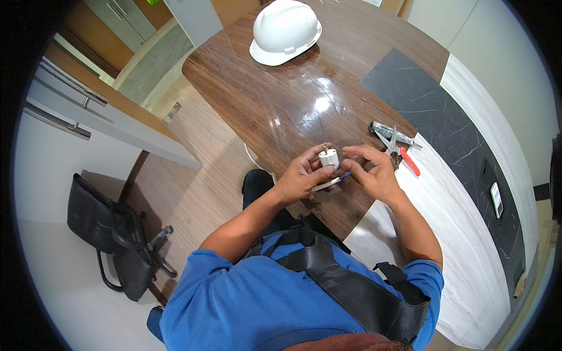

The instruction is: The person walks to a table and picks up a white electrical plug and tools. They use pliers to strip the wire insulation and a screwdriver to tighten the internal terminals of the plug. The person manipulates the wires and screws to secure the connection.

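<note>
You have the white plug (329, 158) between your 2 hands, over the near edge of the brown table (234, 76). Your left hand (300, 176) is closed on it, thumb below and fingers along its left side, so that is the nearer hand. Your right hand (379, 176) sits just beside it on the right, fingers curled and narrow; you cannot tell from here whether its fingertips pinch the blue wire (345, 175) or only lie next to it. That wire comes out of the white cable (325, 185), which runs below the plug, its long axis slanting from your left palm up toward your right thumb. The plug's own long axis runs roughly away from your body, its metal pins (325, 147) pointing toward the far side of the table. The red-handled tool (410, 162) lies just beyond your right hand
</note>
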### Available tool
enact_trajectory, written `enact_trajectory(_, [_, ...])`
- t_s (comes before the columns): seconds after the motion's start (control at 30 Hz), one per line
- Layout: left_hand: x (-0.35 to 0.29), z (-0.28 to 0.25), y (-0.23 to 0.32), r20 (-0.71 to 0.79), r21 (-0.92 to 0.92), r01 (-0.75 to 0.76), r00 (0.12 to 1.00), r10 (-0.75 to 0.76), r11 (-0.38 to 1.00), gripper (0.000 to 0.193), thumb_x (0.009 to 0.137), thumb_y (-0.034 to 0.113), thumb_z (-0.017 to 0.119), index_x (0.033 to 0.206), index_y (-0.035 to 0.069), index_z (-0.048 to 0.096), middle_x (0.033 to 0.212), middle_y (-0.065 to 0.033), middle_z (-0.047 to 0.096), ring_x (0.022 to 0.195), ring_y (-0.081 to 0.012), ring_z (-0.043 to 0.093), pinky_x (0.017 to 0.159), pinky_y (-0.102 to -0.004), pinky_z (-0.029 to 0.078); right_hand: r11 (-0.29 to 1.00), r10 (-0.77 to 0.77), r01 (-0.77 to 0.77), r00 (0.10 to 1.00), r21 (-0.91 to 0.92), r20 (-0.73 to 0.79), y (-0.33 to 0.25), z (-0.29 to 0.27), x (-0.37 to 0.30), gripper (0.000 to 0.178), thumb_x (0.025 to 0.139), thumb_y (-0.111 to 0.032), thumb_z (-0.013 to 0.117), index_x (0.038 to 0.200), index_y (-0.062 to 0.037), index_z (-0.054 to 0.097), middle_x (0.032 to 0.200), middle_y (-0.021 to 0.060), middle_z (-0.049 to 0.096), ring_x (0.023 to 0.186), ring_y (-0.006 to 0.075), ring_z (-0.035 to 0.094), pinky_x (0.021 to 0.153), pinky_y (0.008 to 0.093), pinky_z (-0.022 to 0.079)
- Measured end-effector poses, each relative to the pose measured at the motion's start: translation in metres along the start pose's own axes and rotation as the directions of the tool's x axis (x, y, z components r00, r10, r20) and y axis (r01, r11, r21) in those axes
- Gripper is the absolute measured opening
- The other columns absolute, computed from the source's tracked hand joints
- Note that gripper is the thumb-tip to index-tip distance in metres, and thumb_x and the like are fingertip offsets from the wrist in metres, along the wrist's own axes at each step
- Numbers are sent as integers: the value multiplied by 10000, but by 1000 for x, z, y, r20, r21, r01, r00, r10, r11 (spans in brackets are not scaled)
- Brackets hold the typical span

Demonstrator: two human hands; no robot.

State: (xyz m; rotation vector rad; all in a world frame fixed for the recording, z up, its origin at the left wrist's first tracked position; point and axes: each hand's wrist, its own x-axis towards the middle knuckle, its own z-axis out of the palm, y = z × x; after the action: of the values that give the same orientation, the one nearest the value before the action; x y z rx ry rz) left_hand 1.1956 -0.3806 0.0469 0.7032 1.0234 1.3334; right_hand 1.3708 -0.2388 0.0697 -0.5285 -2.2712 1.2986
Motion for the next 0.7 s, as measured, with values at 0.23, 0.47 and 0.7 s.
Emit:
enact_trajectory(0.23, [3, 5, -3, -11, 61, -53, 999, 53, 997, 648, 984, 222, 615, 1517, 64, 280, 1160, -92, 645, 869, -85, 654, 500, -189, 489, 1000, -28, 26, 988, 16, 149, -13, 1, -1, 583, 804, -177, 794, 1338, -77, 584, 1118, 146, 677, 1034, 268, 632, 893, 367, 484])
enact_trajectory(0.47, [-3, 7, -1, -38, 144, -11, 999, 17, 989, 650, 996, 331, 588, 1517, 75, 297, 1076, -92, 658, 747, -75, 634, 422, -189, 445, 989, -148, 149, 986, -9, 80, 3, 14, -3, 577, 788, -49, 762, 1335, -71, 580, 1122, 149, 654, 1061, 265, 619, 899, 365, 494])
enact_trajectory(0.7, [1, 18, -6, -291, 248, -7, 953, 82, 969, 454, 999, 380, 571, 1266, 14, 535, 989, -84, 648, 701, -94, 622, 437, -203, 451, 975, -177, 180, 983, -127, 38, 2, -1, -4, 596, 737, 87, 656, 1309, -66, 593, 1160, 156, 602, 1061, 285, 612, 892, 361, 499])
